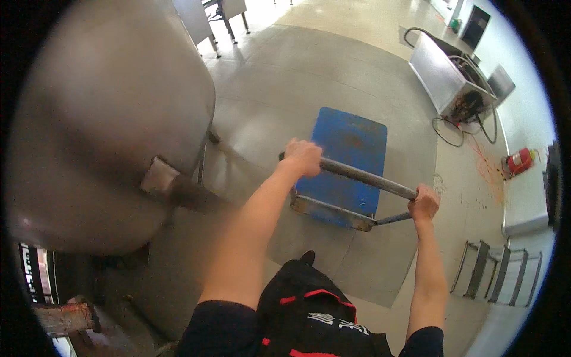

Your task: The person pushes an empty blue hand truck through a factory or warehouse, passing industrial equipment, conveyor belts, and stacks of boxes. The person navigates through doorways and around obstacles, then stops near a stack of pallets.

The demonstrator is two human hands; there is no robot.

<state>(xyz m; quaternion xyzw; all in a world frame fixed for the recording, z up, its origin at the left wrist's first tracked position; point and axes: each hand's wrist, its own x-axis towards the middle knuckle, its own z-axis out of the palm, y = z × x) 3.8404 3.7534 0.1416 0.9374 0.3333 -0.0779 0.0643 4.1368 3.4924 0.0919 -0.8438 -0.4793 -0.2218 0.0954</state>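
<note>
A platform trolley with a flat blue deck (348, 143) stands on the floor in front of me, its deck scuffed and bare of any load. Its grey metal push handle (369, 178) runs across in front of me, nearer than the deck. Near the handle's left end my left hand (303, 157) is wrapped round the bar. My right hand (424, 203) grips the right end of the same bar, with the side tube slanting down from it to the deck's near edge.
A large rounded metal tank (113, 119) fills the left side, a pipe stub jutting toward my left arm. At right are a metal cabinet (443, 77) with hoses and loose cables, a red fire extinguisher (520, 160) by the wall, and metal steps (502, 271).
</note>
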